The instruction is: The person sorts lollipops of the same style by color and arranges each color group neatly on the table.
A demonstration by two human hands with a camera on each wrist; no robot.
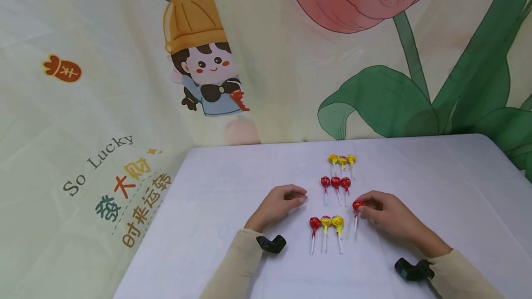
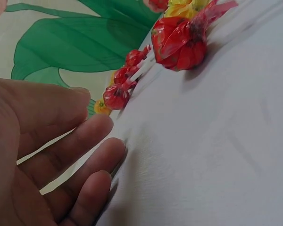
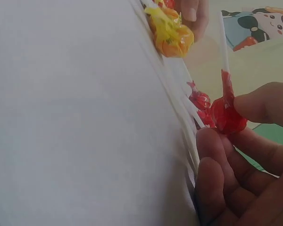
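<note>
My right hand (image 1: 388,213) pinches a red lollipop (image 1: 357,205) by its wrapped head, between thumb and fingers, its white stick pointing toward me. In the right wrist view, this red lollipop (image 3: 225,115) shows its stick upward. My left hand (image 1: 279,204) rests at the left of the rows with loosely bent fingers and nothing in them. Between the hands and nearer me lies a front row: a red lollipop (image 1: 315,224), then a yellow lollipop (image 1: 326,222) with some red and another yellow lollipop (image 1: 338,223). Beyond it are three red lollipops (image 1: 335,182) side by side.
Farther back, three yellow lollipops (image 1: 342,160) form another row on the white-covered table (image 1: 232,170). A printed cloth backdrop (image 1: 274,59) hangs behind the table's far edge. Black wrist devices sit on the left sleeve (image 1: 241,255) and the right sleeve (image 1: 457,271).
</note>
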